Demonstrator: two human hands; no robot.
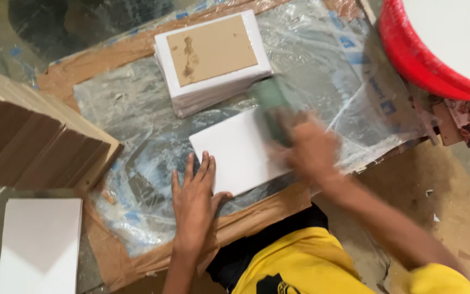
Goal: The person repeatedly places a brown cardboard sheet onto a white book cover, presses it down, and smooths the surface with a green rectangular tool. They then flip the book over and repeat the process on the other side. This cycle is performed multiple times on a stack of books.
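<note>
Head view, looking down at work on the floor. Left hand (194, 198) lies flat, fingers spread and straight, palm down, fingertips resting on the near-left corner of a white sheet (237, 149). The sheet lies flat on crumpled clear plastic (137, 109), between the two hands and just ahead of the left one. Right hand (311, 149) is blurred; it is closed around a green block (273, 106), which sits against the far-right edge of the sheet. How the fingers wrap the block cannot be told through the blur. The plastic covers brown cardboard (257, 215), whose bare edge shows just behind the left hand's wrist. Beyond the right hand, a stack (213, 62) of white sheets stands on the plastic, apart from the single sheet; its top sheet shows a tan centre with a dark stain and a white border. Well to the left of the left hand, a wooden box (33, 139) holds brown boards on edge, tilted. Nearer the body than the box, left of the left forearm, lies a second white pile (42, 245). Far right, beyond the right hand, a red tub (414, 54) stands, cut off by the frame. A yellow sleeve (436, 280) covers the right upper arm; both forearms are bare.
</note>
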